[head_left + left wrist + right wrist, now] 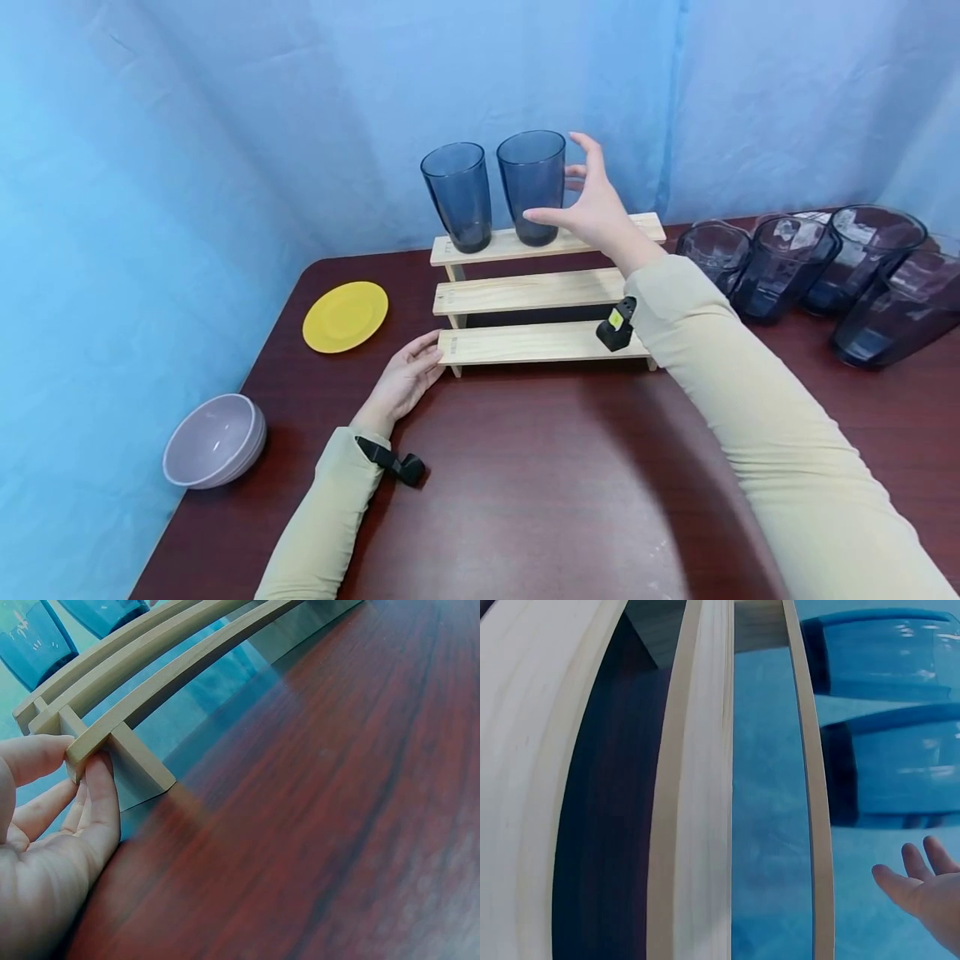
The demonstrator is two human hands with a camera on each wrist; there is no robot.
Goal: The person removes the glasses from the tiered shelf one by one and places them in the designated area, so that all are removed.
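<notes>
Now — right hand (596, 208) beside glass (532, 187), fingers spread

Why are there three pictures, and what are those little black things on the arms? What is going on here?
These are a person's two hands, not a machine. The black things are small cameras strapped to each wrist. The big picture comes from a camera on the person's head; the other two come from the wrist cameras, so they look very close up.

On the dark red-brown table stands a pale wooden three-step rack. Two tall dark blue glass tumblers stand on its top step. The right hand is spread open beside the right-hand one and holds nothing. The left hand rests its fingers on the left end of the bottom step.

To the left lie a flat yellow plate and a grey bowl. To the right, four more dark tumblers wait.
</notes>
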